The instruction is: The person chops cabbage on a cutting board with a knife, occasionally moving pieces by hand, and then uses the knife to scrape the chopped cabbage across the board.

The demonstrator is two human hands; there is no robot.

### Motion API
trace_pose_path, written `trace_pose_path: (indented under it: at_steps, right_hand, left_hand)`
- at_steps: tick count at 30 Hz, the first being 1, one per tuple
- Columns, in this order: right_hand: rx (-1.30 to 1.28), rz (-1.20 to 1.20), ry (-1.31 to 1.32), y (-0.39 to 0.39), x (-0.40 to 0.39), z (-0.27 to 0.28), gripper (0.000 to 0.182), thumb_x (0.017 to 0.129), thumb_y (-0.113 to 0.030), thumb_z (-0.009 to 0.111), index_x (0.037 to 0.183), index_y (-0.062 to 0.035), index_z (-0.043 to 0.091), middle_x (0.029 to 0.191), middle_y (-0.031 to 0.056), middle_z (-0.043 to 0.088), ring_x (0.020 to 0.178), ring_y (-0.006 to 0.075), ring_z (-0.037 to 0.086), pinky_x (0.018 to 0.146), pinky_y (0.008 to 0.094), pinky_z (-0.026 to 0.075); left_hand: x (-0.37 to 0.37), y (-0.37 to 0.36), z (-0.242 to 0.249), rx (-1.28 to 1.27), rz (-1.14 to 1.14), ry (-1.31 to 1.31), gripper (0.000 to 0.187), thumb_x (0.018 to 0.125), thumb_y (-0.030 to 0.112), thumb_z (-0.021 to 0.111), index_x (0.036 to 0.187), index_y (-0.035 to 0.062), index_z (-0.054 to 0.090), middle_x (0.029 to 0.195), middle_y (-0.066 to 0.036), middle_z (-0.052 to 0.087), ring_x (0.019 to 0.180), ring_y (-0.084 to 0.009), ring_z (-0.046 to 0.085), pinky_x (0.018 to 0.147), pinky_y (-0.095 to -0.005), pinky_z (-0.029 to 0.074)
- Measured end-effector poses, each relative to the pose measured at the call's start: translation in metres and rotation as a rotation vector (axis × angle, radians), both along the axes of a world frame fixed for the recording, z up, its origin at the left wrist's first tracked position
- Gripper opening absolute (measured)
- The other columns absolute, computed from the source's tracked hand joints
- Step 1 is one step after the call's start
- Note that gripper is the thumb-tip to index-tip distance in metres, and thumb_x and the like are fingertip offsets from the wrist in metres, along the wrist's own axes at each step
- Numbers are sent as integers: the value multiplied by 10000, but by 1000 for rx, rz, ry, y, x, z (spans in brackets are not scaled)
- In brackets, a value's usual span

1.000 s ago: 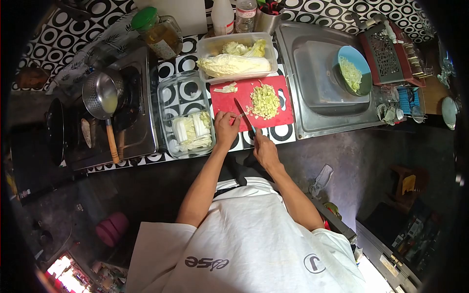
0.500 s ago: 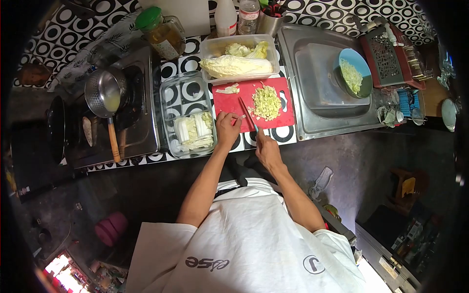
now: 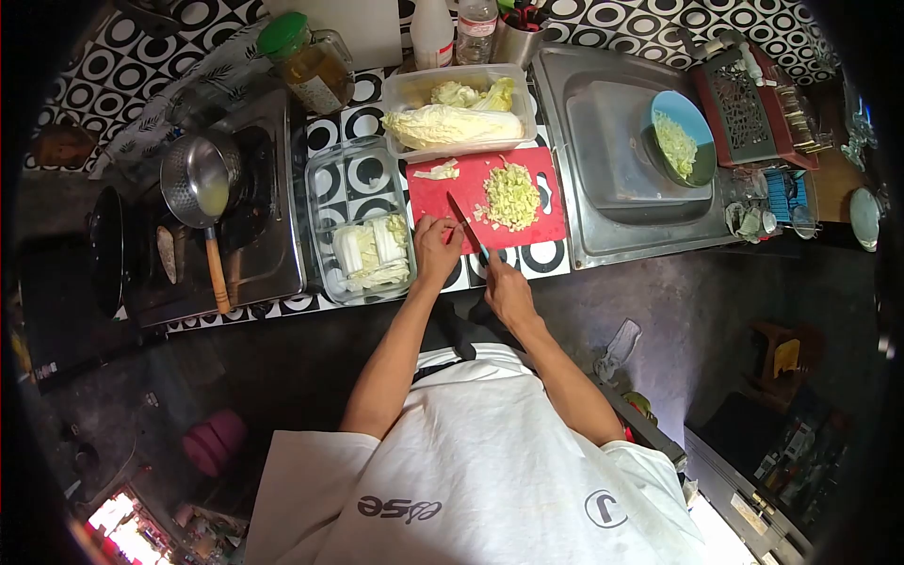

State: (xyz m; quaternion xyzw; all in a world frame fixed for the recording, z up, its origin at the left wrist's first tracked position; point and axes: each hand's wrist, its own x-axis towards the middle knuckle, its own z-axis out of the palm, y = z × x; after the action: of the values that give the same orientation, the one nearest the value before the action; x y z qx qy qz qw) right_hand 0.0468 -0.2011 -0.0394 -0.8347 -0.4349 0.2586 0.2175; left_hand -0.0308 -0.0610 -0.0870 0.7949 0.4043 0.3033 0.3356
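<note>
My right hand [image 3: 510, 294] is closed around the light-blue handle of a knife [image 3: 464, 215], whose blade points up and left over the red cutting board [image 3: 429, 196]. At the board's front edge, my left hand [image 3: 439, 250] has its fingers pinched on a small cabbage piece [image 3: 462, 224], right beside the blade. A pile of chopped cabbage [image 3: 511, 198] lies to the right of the knife. Some pale cabbage scraps [image 3: 438, 171] rest near the board's upper left corner. Left of my left hand, a glass dish [image 3: 314, 193] contains larger cabbage pieces [image 3: 367, 250].
Behind the board, a plastic tub [image 3: 530, 99] contains a cabbage portion [image 3: 452, 129]. A blue bowl [image 3: 706, 132] of shredded cabbage sits on the sink [image 3: 589, 240]. To the left, a saucepan [image 3: 193, 179] stands on the stove [image 3: 268, 273]. Bottles [image 3: 433, 38] line the back.
The knife and my right hand have shifted slightly left, bringing the blade closer to my left fingers. My left hand stays nearly in place, still pinching the piece.
</note>
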Motion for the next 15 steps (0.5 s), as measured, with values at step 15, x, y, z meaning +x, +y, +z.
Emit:
trace_pose_path:
  at_steps: [15]
  right_hand:
    - [31, -33, 27, -5, -3, 4, 466, 822, -66, 527, 1266, -2, 400, 769, 250, 590, 709, 412, 593, 638, 484, 478]
  left_hand:
    - [0, 1, 2, -52, 6, -3, 100, 721, 106, 704, 807, 57, 691, 736, -98, 538, 666, -216, 557, 613, -313, 469]
